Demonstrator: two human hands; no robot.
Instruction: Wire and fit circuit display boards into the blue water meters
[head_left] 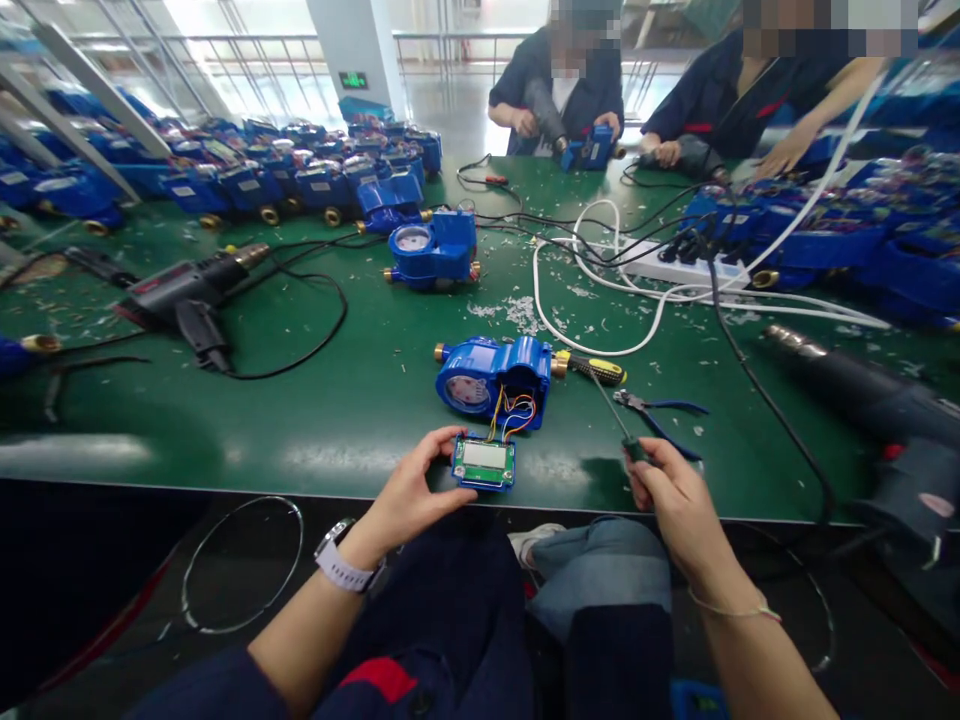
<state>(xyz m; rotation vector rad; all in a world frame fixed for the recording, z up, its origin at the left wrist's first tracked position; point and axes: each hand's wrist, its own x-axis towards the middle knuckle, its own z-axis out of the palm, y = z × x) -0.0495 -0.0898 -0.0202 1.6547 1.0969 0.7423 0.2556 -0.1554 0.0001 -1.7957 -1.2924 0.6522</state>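
My left hand (416,495) grips the left edge of a small blue-framed circuit board with a display (484,462), thumb below and fingers above. Colored wires (517,408) run from this board into the open compartment of a blue water meter (469,390) lying just behind it. My right hand (670,490) is closed round the dark handle of a screwdriver (634,447), whose thin shaft slants up and to the left, apart from the board. Pliers with blue handles (660,405) lie beyond this hand. A yellow-and-black handled tool (600,369) rests by the meter's brass end.
Another blue meter (431,250) stands farther back. Heat guns lie at left (187,295) and right (862,390), with cables trailing. A white power strip (682,262) has looping cords. Many meters crowd both sides. Two co-workers (570,90) work across the green table (360,400).
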